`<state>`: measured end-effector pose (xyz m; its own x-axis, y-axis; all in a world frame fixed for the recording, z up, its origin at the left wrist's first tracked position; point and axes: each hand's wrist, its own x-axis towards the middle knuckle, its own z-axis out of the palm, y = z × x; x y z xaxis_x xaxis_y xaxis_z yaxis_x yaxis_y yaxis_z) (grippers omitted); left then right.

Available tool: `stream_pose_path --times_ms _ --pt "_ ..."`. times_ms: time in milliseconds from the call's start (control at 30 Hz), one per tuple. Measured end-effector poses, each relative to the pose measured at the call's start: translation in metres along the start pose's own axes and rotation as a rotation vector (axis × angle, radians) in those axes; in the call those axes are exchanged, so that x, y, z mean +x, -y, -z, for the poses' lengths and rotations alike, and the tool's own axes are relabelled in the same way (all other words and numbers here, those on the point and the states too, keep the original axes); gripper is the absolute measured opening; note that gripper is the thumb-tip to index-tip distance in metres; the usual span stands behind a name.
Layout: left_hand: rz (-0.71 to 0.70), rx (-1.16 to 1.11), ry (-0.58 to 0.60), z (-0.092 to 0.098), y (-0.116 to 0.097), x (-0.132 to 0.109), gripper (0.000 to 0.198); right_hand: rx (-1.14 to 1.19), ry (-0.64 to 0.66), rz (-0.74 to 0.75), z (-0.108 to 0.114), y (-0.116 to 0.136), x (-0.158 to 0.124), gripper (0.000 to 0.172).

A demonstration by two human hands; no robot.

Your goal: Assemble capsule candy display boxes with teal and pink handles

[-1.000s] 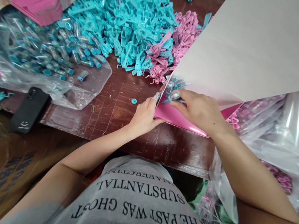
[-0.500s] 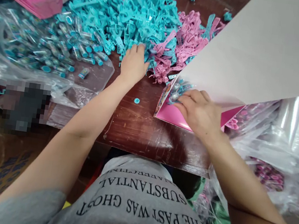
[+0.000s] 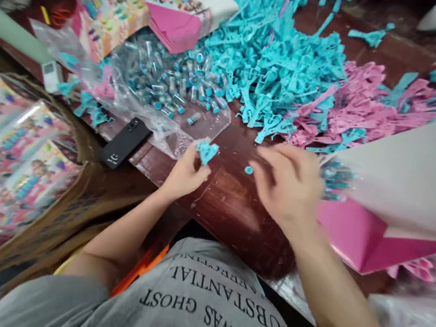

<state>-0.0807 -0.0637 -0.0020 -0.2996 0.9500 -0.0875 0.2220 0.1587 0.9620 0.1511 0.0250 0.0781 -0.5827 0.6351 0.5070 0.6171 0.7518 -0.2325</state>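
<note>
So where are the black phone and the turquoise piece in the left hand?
Black phone [image 3: 126, 144]: head view, middle of its back.
Turquoise piece [image 3: 207, 153]: head view, middle of its exposed part.

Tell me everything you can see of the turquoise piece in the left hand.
The turquoise piece looks like plastic, small and opaque, roughly triangular where it shows. The left hand holds it in its fingers, the wider end jutting out over the dark red table. Part is hidden by the hand; fine detail is blurred.
</note>
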Motion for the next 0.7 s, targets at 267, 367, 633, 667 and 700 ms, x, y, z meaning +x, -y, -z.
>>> stream_pose_path --times_ms 267,367,633,667,700 --pt "0.377 -0.238 -0.113 0.055 0.003 -0.06 0.026 0.228 0.478 0.026 -0.183 0.043 0.122 0.04" --pt "0.282 -0.227 -0.126 0.061 0.005 -0.056 0.045 0.366 0.556 0.057 -0.18 0.046 0.112 0.029" --pt "0.043 -0.056 0.121 0.061 0.006 -0.03 0.037 0.762 0.591 0.199 -0.086 0.023 0.034 0.029" --pt "0.02 -0.049 0.164 0.06 0.004 -0.026 0.033 0.732 0.589 0.199 -0.078 0.022 0.031 0.03" --pt "0.001 -0.049 0.201 0.06 0.002 -0.024 0.031 0.695 0.6 0.209 -0.072 0.021 0.03 0.031"
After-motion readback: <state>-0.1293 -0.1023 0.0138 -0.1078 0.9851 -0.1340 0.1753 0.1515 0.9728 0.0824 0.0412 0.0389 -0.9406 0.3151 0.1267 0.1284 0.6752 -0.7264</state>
